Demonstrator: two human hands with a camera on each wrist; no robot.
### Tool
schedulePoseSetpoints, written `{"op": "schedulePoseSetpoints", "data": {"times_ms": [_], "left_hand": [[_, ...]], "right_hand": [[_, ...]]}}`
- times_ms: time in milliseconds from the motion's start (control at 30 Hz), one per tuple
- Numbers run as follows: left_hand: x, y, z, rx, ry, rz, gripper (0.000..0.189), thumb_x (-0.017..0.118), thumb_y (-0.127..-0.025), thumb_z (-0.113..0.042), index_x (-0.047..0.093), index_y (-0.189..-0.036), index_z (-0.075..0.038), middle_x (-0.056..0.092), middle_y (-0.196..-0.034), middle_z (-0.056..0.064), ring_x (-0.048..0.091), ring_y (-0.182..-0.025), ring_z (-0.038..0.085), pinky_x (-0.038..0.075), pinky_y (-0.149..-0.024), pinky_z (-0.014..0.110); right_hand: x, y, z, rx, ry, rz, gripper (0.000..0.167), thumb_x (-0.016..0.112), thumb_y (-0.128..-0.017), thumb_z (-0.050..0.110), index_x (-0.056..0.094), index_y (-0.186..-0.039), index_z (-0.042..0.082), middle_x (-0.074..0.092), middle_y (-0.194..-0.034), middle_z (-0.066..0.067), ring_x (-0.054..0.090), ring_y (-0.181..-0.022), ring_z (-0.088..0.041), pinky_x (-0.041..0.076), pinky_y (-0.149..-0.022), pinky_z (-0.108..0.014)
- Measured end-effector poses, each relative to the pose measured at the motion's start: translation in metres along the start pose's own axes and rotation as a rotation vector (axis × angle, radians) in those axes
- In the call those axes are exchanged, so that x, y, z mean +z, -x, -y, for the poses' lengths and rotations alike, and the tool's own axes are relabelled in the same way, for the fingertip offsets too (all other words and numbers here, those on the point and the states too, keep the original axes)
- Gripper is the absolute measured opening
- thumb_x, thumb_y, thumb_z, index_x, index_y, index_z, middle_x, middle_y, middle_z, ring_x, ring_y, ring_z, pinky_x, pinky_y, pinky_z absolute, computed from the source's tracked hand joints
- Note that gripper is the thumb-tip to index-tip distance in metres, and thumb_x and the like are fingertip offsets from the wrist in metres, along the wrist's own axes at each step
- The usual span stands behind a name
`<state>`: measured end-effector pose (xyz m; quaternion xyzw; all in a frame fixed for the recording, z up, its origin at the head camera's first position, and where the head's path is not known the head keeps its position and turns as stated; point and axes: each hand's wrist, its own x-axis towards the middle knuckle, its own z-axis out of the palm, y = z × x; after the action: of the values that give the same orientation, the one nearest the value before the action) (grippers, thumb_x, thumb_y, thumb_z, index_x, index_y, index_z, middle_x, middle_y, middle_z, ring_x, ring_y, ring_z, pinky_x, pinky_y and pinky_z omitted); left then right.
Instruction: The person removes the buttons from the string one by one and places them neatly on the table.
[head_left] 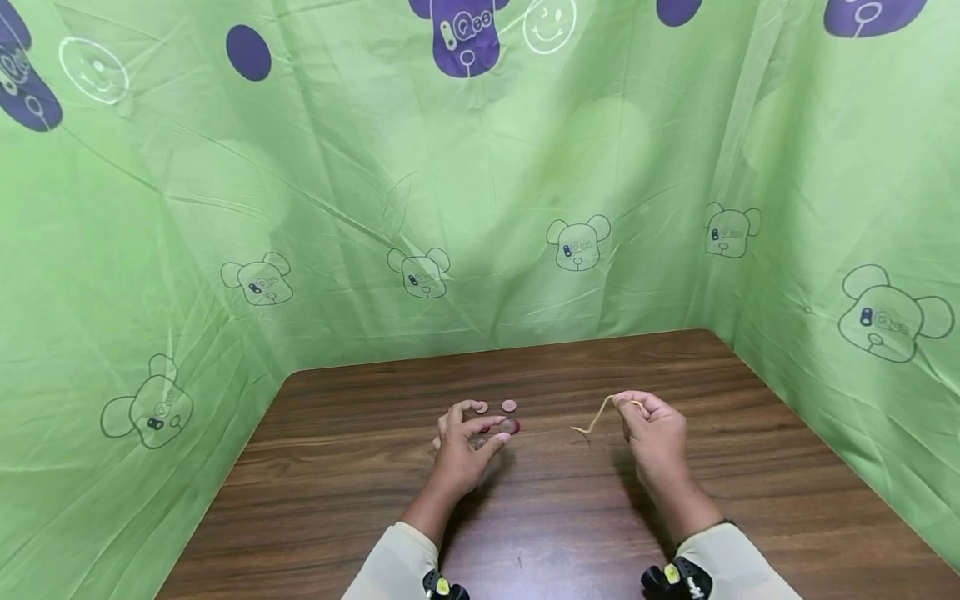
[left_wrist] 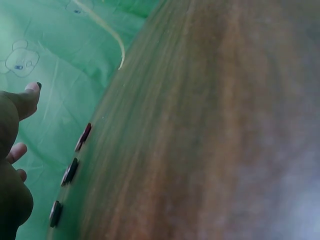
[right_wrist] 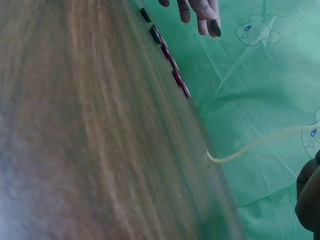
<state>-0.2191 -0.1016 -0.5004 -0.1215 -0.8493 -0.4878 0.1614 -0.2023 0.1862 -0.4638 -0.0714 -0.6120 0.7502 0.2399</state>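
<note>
My left hand point(head_left: 461, 450) is above the table among several small round buttons, its thumb and index finger pinching a dark button point(right_wrist: 216, 27). A pale pink button point(head_left: 509, 406) lies just beyond its fingers. In the left wrist view a dark red button point(left_wrist: 83, 137) lies flat on the tabletop, with others in line beside it. To the right, my right hand point(head_left: 656, 429) pinches a yellow string point(head_left: 600, 412) between thumb and fingertips. The string's free end droops left, close over the wood. My other left fingers partly cover some of the buttons.
The brown wood-grain table point(head_left: 540, 517) reaches back to a green cloth backdrop point(head_left: 487, 200) printed with bear faces, which also rises along both sides. Dark wrist cameras are strapped at both sleeves.
</note>
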Motion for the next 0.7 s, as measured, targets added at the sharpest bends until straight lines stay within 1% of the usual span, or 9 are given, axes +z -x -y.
{"op": "schedulePoseSetpoints", "data": {"times_ms": [133, 267, 367, 533, 700], "left_hand": [[-0.001, -0.002, 0.001, -0.007, 0.01, 0.022, 0.02, 0.09, -0.091, -0.023, 0.087, -0.111, -0.023, 0.061, -0.142, 0.006, 0.038, -0.145, 0.037, 0.024, -0.108, 0.065], [0.0, -0.005, 0.004, -0.007, -0.01, 0.06, 0.021, 0.089, -0.091, -0.025, 0.087, -0.112, -0.024, 0.059, -0.147, 0.012, 0.034, -0.148, 0.039, 0.019, -0.111, 0.069], [0.001, -0.007, 0.007, 0.0, -0.046, 0.083, 0.022, 0.09, -0.091, -0.028, 0.087, -0.112, -0.026, 0.057, -0.148, 0.012, 0.031, -0.149, 0.041, 0.017, -0.111, 0.071], [0.004, -0.009, 0.011, 0.015, -0.107, 0.12, 0.024, 0.091, -0.089, -0.03, 0.087, -0.112, -0.028, 0.055, -0.15, 0.011, 0.029, -0.149, 0.041, 0.013, -0.112, 0.069], [0.006, -0.011, 0.01, 0.016, -0.143, 0.126, 0.023, 0.092, -0.088, -0.031, 0.088, -0.11, -0.025, 0.055, -0.151, 0.013, 0.03, -0.148, 0.042, 0.013, -0.112, 0.068]], "right_hand": [[0.002, 0.002, 0.0, 0.008, 0.026, 0.019, 0.009, 0.067, -0.1, -0.005, 0.073, -0.094, -0.007, 0.043, -0.051, 0.009, 0.036, -0.043, -0.001, 0.028, -0.044, -0.018], [0.002, 0.002, 0.0, 0.002, 0.018, 0.022, 0.009, 0.067, -0.1, -0.005, 0.073, -0.095, -0.008, 0.042, -0.051, 0.009, 0.036, -0.043, -0.001, 0.027, -0.045, -0.019], [0.002, 0.002, -0.001, -0.005, 0.021, 0.032, 0.009, 0.067, -0.1, -0.005, 0.073, -0.094, -0.007, 0.042, -0.051, 0.009, 0.036, -0.044, -0.001, 0.026, -0.045, -0.02], [0.002, 0.002, -0.001, -0.012, 0.031, 0.055, 0.009, 0.068, -0.1, -0.004, 0.073, -0.092, -0.004, 0.042, -0.051, 0.01, 0.035, -0.044, -0.001, 0.025, -0.045, -0.021], [0.002, 0.003, -0.002, -0.009, 0.013, 0.072, 0.01, 0.068, -0.1, -0.005, 0.073, -0.091, -0.005, 0.041, -0.051, 0.009, 0.035, -0.044, -0.001, 0.021, -0.046, -0.028]]}}
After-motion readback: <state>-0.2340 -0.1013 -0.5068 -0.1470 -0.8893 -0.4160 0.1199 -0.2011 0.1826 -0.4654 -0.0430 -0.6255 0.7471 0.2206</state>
